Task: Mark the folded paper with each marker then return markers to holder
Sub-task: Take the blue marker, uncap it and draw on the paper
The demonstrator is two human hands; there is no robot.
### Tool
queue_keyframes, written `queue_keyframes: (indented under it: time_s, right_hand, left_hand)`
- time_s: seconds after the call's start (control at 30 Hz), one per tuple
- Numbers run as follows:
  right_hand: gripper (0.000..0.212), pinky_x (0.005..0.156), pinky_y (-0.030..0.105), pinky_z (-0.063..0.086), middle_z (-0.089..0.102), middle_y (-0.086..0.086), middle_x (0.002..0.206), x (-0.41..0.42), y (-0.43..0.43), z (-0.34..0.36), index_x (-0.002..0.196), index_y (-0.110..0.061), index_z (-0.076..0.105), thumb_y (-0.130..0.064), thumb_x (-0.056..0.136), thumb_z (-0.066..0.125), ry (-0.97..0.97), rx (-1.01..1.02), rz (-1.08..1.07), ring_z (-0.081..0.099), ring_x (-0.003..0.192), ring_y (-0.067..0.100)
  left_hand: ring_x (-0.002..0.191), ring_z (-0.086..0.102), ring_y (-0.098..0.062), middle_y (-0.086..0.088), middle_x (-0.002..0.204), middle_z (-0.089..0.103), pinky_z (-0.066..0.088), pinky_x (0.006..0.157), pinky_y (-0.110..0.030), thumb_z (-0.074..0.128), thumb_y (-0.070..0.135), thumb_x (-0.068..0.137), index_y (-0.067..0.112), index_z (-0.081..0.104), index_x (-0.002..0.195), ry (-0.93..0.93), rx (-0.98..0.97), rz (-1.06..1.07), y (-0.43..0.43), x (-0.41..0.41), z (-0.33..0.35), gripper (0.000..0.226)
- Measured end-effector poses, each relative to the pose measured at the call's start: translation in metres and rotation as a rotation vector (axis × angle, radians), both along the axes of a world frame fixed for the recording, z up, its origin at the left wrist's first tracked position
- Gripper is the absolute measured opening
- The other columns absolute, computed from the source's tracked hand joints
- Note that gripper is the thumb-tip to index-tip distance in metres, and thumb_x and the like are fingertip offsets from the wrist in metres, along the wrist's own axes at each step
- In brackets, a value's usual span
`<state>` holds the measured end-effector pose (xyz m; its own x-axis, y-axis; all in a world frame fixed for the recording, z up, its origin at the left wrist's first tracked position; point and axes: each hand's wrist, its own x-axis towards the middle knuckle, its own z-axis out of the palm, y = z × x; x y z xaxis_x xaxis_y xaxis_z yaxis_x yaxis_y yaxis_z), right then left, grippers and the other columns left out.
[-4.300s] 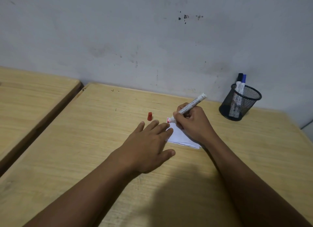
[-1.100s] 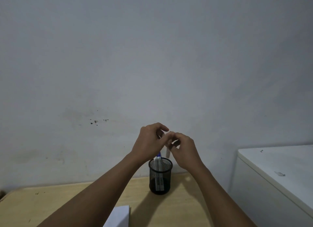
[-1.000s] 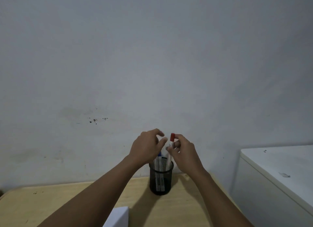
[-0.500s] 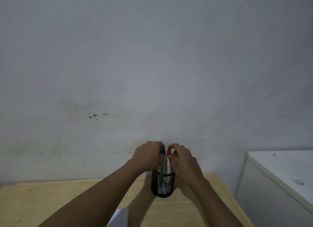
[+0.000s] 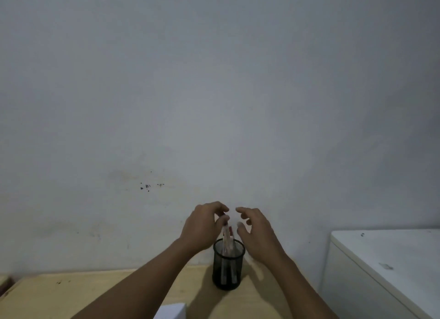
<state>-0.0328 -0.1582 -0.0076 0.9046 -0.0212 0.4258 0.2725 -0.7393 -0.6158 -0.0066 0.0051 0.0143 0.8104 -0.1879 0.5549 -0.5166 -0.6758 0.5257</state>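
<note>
A black mesh holder [image 5: 229, 268] stands on the wooden table [image 5: 71, 292] against the wall. Markers [image 5: 227, 241] lean inside it, one with a red cap [image 5: 230, 230]. My left hand [image 5: 204, 225] hovers over the holder's left rim with curled fingers. Its thumb touches the marker tops, and whether it grips one is hidden. My right hand [image 5: 258, 234] is above the right rim, fingers spread, holding nothing. A corner of the folded white paper [image 5: 172, 311] shows at the bottom edge.
A white cabinet top [image 5: 392, 259] stands to the right of the table, slightly higher, with a gap beside the table edge. The grey wall [image 5: 214, 104] rises directly behind the holder.
The capped red marker has gone down into the holder. My right hand has let go of it and spread open. My left hand has stayed at the marker tops.
</note>
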Motion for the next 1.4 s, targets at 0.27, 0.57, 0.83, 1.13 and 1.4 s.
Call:
queue_keyframes:
  time_s: [0.27,0.57,0.83,1.13,1.4]
  right_hand:
    - [0.025,0.067,0.013,0.049,0.071,-0.01,0.101,-0.055,0.027,0.072,0.112,-0.027,0.071,-0.038,0.09,0.074,-0.017,0.192,0.148,0.065,0.085,0.008]
    - [0.012,0.073,0.037,0.057,0.07,0.004,0.075,-0.122,0.082,0.106,0.092,-0.007,0.075,-0.019,0.091,0.072,0.068,1.194,0.428,0.065,0.065,0.014]
    - [0.02,0.063,0.029,0.052,0.075,0.009,0.08,-0.151,0.143,0.09,0.095,-0.002,0.077,-0.021,0.089,0.077,0.116,1.055,0.44,0.064,0.064,0.015]
    - [0.01,0.068,0.024,0.059,0.075,0.004,0.075,-0.158,0.166,0.083,0.094,-0.004,0.078,-0.006,0.084,0.08,0.016,0.985,0.455,0.07,0.069,0.015]
    - [0.016,0.072,0.024,0.06,0.076,0.005,0.082,-0.147,0.162,0.059,0.102,-0.005,0.077,-0.005,0.087,0.077,0.044,1.049,0.47,0.073,0.075,0.015]
  left_hand:
    - [0.078,0.066,-0.006,0.008,0.083,0.075,0.05,0.065,-0.025,0.072,0.023,0.087,0.02,0.078,0.083,-0.067,-0.544,0.015,0.058,-0.069,0.098,0.008]
    - [0.057,0.051,-0.015,-0.003,0.078,0.075,0.046,0.054,-0.028,0.069,0.038,0.087,0.014,0.077,0.085,0.117,-0.766,-0.027,0.106,-0.145,0.096,0.025]
    - [0.06,0.055,-0.012,-0.001,0.081,0.069,0.048,0.059,-0.03,0.043,0.04,0.101,0.022,0.061,0.08,0.008,-0.466,-0.068,0.125,-0.172,0.063,0.033]
    - [0.057,0.04,-0.017,-0.004,0.061,0.045,0.031,0.056,-0.033,0.031,0.036,0.104,0.013,0.04,0.061,-0.04,-0.371,0.104,0.145,-0.169,0.06,0.049]
    - [0.051,0.059,-0.013,0.0,0.075,0.069,0.043,0.055,-0.026,0.056,0.047,0.094,0.009,0.068,0.074,0.19,-0.482,0.031,0.176,-0.158,0.04,0.045]
